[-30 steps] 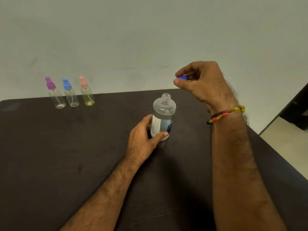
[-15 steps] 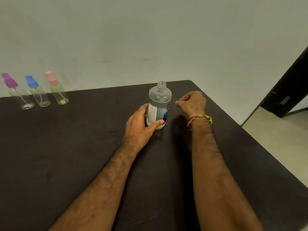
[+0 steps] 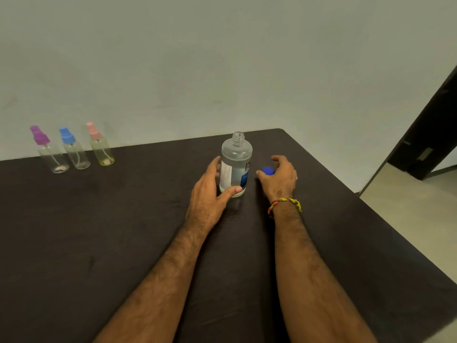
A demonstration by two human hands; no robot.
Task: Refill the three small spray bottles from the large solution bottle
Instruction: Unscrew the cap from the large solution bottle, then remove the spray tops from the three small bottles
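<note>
The large clear solution bottle point(image 3: 236, 164) stands upright and uncapped near the table's far right. My left hand point(image 3: 210, 194) grips its lower body from the left, thumb across the front. Its blue cap point(image 3: 268, 170) lies on the table just right of the bottle. My right hand point(image 3: 279, 178) arches over the cap with fingers spread and the thumb beside it. Three small spray bottles stand in a row at the far left: a purple-topped one point(image 3: 50, 154), a blue-topped one point(image 3: 74, 151) and a pink-topped one point(image 3: 101, 147) with a yellowish body.
The dark table point(image 3: 99, 243) ends at a rounded far right corner, and its right edge runs diagonally toward me. A pale wall stands behind it. A dark doorway point(image 3: 430, 134) and light floor lie to the right.
My right hand came down from above the bottle with the blue cap and set it on the table beside the bottle; its fingers have spread. The left hand kept its hold.
</note>
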